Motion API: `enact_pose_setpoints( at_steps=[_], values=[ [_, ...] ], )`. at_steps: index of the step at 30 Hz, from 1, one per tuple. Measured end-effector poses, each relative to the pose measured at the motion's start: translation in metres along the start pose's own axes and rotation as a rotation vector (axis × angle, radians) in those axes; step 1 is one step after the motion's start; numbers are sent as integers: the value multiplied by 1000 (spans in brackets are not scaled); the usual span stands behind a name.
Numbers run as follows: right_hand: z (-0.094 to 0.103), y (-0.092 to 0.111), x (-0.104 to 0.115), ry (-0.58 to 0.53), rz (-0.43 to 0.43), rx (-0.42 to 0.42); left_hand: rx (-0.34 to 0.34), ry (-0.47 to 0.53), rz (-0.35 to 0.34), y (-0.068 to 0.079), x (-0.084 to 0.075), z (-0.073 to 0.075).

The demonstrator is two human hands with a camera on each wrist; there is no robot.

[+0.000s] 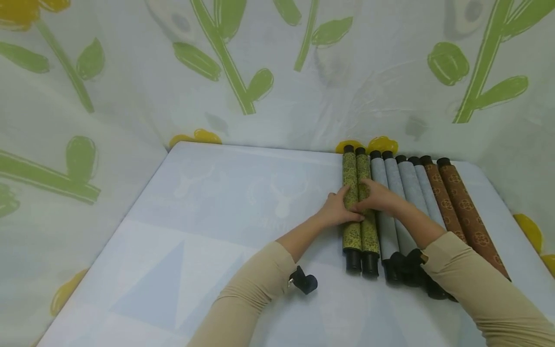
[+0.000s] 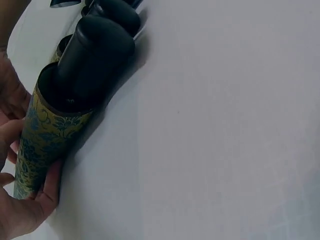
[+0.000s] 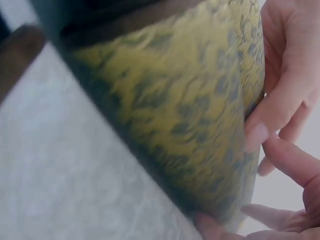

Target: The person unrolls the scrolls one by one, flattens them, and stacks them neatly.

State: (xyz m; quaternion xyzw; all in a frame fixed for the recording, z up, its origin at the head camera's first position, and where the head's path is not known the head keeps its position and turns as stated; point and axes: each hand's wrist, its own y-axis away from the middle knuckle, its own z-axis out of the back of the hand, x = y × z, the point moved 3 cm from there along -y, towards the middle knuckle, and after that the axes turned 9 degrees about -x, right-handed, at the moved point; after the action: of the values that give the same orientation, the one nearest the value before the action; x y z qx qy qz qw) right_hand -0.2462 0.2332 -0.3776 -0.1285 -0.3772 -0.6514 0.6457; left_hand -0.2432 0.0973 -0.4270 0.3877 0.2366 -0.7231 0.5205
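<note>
Two yellow-green patterned scrolls with black end knobs lie side by side, the left scroll (image 1: 351, 235) and the right scroll (image 1: 369, 237). My left hand (image 1: 336, 210) grips the left one around its middle, thumb across the top and fingers at its outer side. Curled over the right one is my right hand (image 1: 379, 196), holding it with the fingers on its far part. The thumbs meet above the two rolls. In the left wrist view, fingertips (image 2: 52, 180) tuck against the lower side of the patterned roll. The right wrist view shows the yellow cloth (image 3: 175, 115) close up.
Several grey scrolls (image 1: 387, 231) lie right of the yellow-green pair, partly under my right forearm. Beyond them are two brown patterned scrolls (image 1: 470, 217). All rest on a pale table (image 1: 208, 193) against a leaf-printed curtain (image 1: 303, 106). A black device (image 1: 303, 281) is on my left wrist.
</note>
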Motion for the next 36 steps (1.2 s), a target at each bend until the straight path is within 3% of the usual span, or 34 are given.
enact_pose_setpoints(
  at_steps=[9,16,24,29,36],
  values=[
    [0,1,-3,-150,-57,10,11,18,-24,1,4,15],
    [-3,4,-4,-319,-100,127,73,133,18,2,7,18],
    [-9,1,-2,-357,-85,170,136,254,9,4,10,22],
    [-14,1,-2,-354,-90,134,141,327,9,6,14,24],
    [-19,0,-3,-357,-10,124,125,380,24,9,21,27]
  ],
)
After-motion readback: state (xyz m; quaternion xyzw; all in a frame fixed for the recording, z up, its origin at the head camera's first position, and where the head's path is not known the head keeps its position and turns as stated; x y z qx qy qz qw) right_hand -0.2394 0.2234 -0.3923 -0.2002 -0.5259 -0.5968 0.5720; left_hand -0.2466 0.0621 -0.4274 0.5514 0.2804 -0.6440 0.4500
